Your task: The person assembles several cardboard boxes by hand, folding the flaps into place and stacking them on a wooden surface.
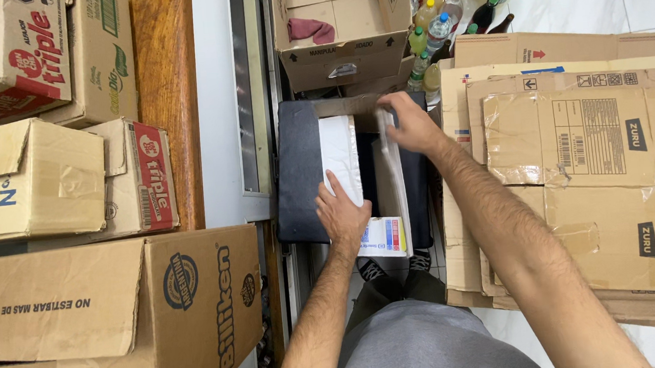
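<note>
White carton (343, 159) lies on a dark cushion (299, 171); left hand (341, 210) presses it, fingers together. Right hand (408, 123) pinches what appears to be its flap (394, 163).

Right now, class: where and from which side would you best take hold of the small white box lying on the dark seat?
Probably the bare near end of the small white box, from the person's side. It lies flat and lengthwise; the left hand covers its left edge, and the right hand holds the far flap.
</note>
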